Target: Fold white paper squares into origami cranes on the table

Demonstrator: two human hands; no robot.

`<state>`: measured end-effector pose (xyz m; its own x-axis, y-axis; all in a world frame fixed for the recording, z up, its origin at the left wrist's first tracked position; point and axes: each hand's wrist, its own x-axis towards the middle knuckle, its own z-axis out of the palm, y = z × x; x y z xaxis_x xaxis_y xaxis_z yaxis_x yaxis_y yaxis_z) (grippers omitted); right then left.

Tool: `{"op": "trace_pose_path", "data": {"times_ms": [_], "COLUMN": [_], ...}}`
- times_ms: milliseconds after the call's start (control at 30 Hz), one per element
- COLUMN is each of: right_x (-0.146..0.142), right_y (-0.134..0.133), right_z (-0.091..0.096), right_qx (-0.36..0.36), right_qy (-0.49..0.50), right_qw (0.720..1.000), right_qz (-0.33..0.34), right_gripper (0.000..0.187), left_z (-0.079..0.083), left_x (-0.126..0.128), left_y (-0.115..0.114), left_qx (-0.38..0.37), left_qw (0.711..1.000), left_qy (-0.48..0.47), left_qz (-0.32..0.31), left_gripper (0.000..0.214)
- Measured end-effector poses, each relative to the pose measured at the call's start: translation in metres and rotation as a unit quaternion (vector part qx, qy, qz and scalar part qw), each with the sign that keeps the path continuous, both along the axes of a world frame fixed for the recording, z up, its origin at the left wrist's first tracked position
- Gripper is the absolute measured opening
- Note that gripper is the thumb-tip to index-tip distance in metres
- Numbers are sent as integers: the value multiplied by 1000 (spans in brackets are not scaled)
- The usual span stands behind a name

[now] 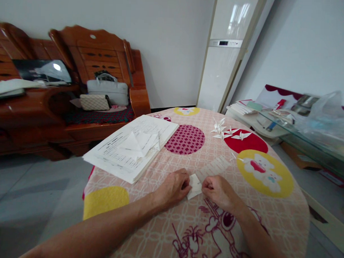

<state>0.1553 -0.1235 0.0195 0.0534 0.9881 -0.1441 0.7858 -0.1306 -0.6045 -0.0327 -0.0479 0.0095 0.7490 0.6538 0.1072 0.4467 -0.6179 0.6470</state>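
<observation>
Bare forearms (109, 224) stretch in from the lower edge of the frame over a round counter (157, 237) spread with a pink patterned cloth (150, 169), where a small piece of folded white paper (194, 187) lies near the centre of the frame, between a person's two hands. The left hand (174, 184), fingers curled narrow, holds the paper at its left edge; the right hand (218, 190), thumb and fingertips drawn together, pinches it at the right. Just beyond the paper, a pale lined strip (215, 169) slants toward the upper right. White folded paper cranes (241, 135) cluster at the far right of the counter, some over a red circle in the cloth. Left of centre sits a stack of printed sheets (100, 156), topped by folded white pieces (132, 145). At upper left, a grey bag (108, 92) and a quilted cream purse (94, 102) rest on a carved wooden seat (92, 58); at right, a clear plastic bag (322, 115) stands on a glass shelf (307, 139)
</observation>
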Motion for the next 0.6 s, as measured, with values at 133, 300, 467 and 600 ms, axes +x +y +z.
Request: {"op": "trace_pose_path", "data": {"times_ms": [133, 300, 467, 600], "right_x": [-2, -2, 0, 4], "right_y": [1, 1, 0, 0], "right_z": [0, 3, 7, 5], "right_qx": [-2, -31, -97, -119], "right_qy": [4, 45, 130, 178], "right_qw": [1000, 998, 985, 974], "right_qz": [-12, -43, -64, -68], "right_gripper": [12, 9, 9, 7], "left_z": [-1, -2, -1, -1], "left_x": [0, -1, -1, -1], "left_y": [-1, -1, -2, -1], "left_qx": [9, 11, 11, 7], "left_qw": [1000, 1000, 1000, 1000], "left_qy": [-3, -6, -5, -1], "left_qz": [0, -7, -8, -8], "left_gripper": [12, 12, 12, 11]}}
